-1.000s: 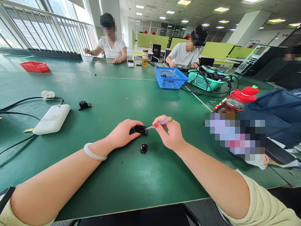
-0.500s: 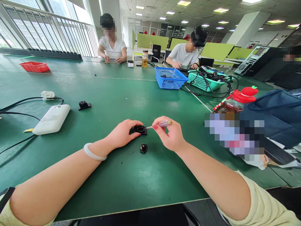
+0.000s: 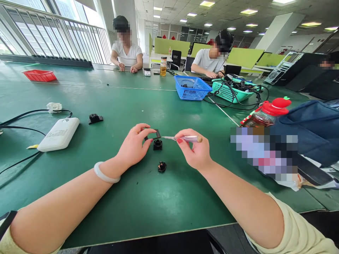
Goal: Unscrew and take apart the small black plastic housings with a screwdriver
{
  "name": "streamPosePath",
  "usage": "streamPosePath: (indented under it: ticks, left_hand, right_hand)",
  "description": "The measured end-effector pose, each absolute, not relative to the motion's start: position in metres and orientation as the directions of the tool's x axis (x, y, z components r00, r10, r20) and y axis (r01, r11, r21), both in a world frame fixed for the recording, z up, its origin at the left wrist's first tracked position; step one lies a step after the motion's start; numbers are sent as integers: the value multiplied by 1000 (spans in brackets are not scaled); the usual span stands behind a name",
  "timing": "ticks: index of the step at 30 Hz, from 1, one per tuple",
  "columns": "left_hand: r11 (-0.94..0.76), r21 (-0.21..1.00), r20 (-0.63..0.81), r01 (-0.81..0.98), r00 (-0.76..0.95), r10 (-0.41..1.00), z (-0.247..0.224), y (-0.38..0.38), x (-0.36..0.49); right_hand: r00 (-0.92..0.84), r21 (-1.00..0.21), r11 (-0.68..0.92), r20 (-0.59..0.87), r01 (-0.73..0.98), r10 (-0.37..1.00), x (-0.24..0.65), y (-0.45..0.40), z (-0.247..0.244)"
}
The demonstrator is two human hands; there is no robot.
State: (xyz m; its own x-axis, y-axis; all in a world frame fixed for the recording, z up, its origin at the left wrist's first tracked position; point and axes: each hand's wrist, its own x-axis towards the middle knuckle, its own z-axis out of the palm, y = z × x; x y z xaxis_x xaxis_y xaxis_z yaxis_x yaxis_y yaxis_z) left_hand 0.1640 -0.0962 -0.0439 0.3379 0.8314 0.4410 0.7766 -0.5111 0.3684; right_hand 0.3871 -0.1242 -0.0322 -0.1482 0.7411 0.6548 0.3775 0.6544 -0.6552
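Observation:
My left hand [image 3: 135, 144] pinches a thin black rectangular frame [image 3: 158, 133] between thumb and fingers, raised and tilted a little off the table. Just below it lies a square black housing [image 3: 158, 145] with a round opening. In my right hand [image 3: 194, 150] is a screwdriver [image 3: 189, 138] with a clear purplish handle, its slim shaft pointing left so the tip is close to the frame; whether they touch I cannot tell. Nearer to me on the table rests a small black part [image 3: 161, 167] with copper-coloured bits.
A white power bank [image 3: 58, 134] with black cables and a black block-like part [image 3: 94, 118] lie at left. Blue [image 3: 192, 88] and green baskets [image 3: 230, 92], the latter with cables, stand farther back. A red-lidded jar [image 3: 267, 112] and dark bag [image 3: 309, 130] are at right. Two people sit opposite.
The black frame has come off the square housing and is lifted in my left hand. The housing stays on the table. My right hand with the screwdriver has shifted slightly right.

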Motion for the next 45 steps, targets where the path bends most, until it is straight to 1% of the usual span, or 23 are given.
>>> streamPosePath:
  ticks: [2, 3, 6, 8, 10, 12, 13, 15, 18, 20, 22, 25, 30, 33, 36, 38, 40, 42, 43, 45]
  left_hand:
    - [-410, 256, 431, 875, 277, 859, -41, -99, 163]
    - [-359, 196, 397, 912, 261, 880, -39, -101, 162]
    - [-278, 47, 232, 960, 260, 937, -35, -108, 159]
    - [-266, -7, 138, 964, 264, 955, -34, -111, 156]
    - [-252, -28, 114, 967, 254, 960, -32, -114, 155]
    - [-252, -12, 172, 968, 250, 953, -31, -116, 156]
    - [-279, 18, 215, 960, 268, 939, -31, -117, 157]
    - [-405, 115, 279, 907, 361, 890, -32, -119, 162]
    - [-607, 293, 262, 739, 548, 794, -40, -123, 173]
    - [-640, 365, 214, 676, 608, 764, -46, -123, 180]
    - [-631, 381, 198, 675, 608, 769, -52, -119, 183]
    - [-618, 364, 230, 697, 576, 785, -56, -105, 181]
    - [-590, 399, 236, 701, 543, 805, -54, -88, 174]
    - [-539, 392, 244, 746, 480, 842, -55, -81, 169]
    - [-432, 351, 254, 831, 359, 898, -57, -68, 154]
    - [-290, 312, 243, 905, 219, 945, -57, -57, 134]
    - [-77, 291, 219, 954, 12, 976, -54, -47, 107]
    - [100, 287, 213, 953, -166, 963, -49, -41, 77]
    - [138, 288, 218, 948, -205, 954, -46, -40, 63]
    - [134, 294, 251, 946, -212, 945, -41, -41, 40]
  right_hand:
    - [-131, -656, 646, 655, 389, 744, 388, -124, -31]
    - [-137, -656, 640, 648, 399, 749, 387, -123, -31]
    - [-167, -652, 630, 627, 422, 761, 387, -121, -33]
    - [-176, -652, 626, 619, 427, 765, 387, -120, -34]
    - [-181, -652, 627, 618, 425, 765, 387, -120, -34]
    - [-182, -652, 626, 616, 428, 767, 388, -120, -33]
    - [-179, -653, 622, 614, 433, 769, 388, -120, -32]
    - [-164, -654, 610, 610, 448, 775, 388, -121, -31]
    - [-128, -649, 602, 623, 466, 771, 388, -121, -30]
    - [-95, -647, 599, 638, 472, 764, 389, -120, -29]
    - [-54, -656, 588, 645, 474, 763, 389, -118, -29]
    - [-3, -685, 558, 630, 469, 776, 390, -115, -30]
    - [9, -715, 518, 591, 470, 807, 390, -113, -31]
    - [0, -713, 523, 592, 467, 806, 390, -114, -32]
    - [6, -714, 523, 594, 465, 805, 390, -113, -32]
    - [18, -719, 519, 593, 462, 805, 390, -111, -32]
    - [25, -726, 514, 588, 457, 809, 391, -110, -32]
    - [25, -734, 508, 579, 450, 815, 391, -109, -33]
    - [22, -738, 505, 574, 448, 819, 391, -109, -33]
    - [11, -741, 503, 566, 445, 824, 391, -109, -33]
